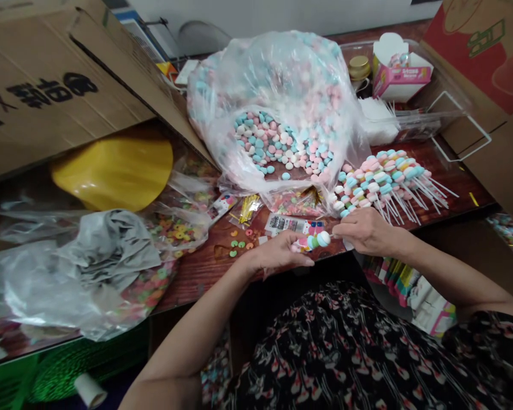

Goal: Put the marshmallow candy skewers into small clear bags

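My left hand [276,254] is closed around a short candy skewer [315,241] with pink, yellow, blue and white pieces, just over the table's front edge. To its right, my right hand [365,230] pinches at the stick end of the same skewer; its fingertips partly hide the stick. Close behind my right hand lies a pile of candy skewers [380,177] with white sticks pointing to the right and front. Beyond my hands, a big clear bag [277,71] stands open, full of pink, blue and white candies [277,142].
Small ring candies [234,244] and a printed packet [282,224] lie near my left hand. Leftward are bags of ring candies [179,233], a grey cloth [111,250], a yellow sheet [115,171] and a cardboard box [60,85]. A clear tray [444,108] stands back right.
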`<move>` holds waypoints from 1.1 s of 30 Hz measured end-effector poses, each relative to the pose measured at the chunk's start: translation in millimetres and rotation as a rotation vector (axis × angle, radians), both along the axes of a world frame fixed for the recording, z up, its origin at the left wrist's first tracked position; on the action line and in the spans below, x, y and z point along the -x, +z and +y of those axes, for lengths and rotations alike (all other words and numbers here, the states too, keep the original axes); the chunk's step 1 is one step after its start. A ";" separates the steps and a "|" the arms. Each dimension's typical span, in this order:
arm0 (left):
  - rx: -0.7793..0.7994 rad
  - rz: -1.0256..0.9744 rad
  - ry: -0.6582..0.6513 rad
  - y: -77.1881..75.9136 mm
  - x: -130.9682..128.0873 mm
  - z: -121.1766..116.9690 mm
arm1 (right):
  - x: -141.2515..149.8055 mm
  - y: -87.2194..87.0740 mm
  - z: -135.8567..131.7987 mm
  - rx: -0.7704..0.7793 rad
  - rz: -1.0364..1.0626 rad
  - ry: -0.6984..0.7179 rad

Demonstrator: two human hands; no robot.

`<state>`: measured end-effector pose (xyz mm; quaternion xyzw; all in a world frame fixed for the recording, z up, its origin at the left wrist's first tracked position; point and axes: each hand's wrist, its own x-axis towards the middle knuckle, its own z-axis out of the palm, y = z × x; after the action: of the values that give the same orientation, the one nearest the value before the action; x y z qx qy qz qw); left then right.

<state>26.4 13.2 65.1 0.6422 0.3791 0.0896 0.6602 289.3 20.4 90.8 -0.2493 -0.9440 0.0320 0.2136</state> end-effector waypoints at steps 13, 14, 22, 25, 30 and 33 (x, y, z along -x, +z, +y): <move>-0.039 -0.024 -0.083 -5.8 -9.4 2.2 | 4.6 5.6 -6.7 0.031 -0.162 -0.035; -0.102 0.002 -0.084 -6.1 -10.0 2.1 | 6.8 6.2 -6.6 0.072 -0.195 -0.062; -0.647 0.582 -0.050 -3.0 -9.2 1.9 | 13.8 6.4 -4.5 0.173 -0.153 -0.148; -0.635 0.547 -0.003 -1.8 -10.6 2.9 | 16.2 4.7 -4.1 0.099 -0.143 -0.151; -0.495 0.311 -0.056 -4.4 -14.3 5.4 | 25.1 3.3 -5.3 0.047 -0.247 -0.011; -0.484 0.280 -0.057 -5.1 -14.7 5.0 | 27.9 3.3 -4.5 0.076 -0.306 0.010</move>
<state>41.1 18.2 60.0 0.7979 0.4159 0.0693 0.4309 261.4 15.9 94.1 -0.2545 -0.9649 0.0304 0.0573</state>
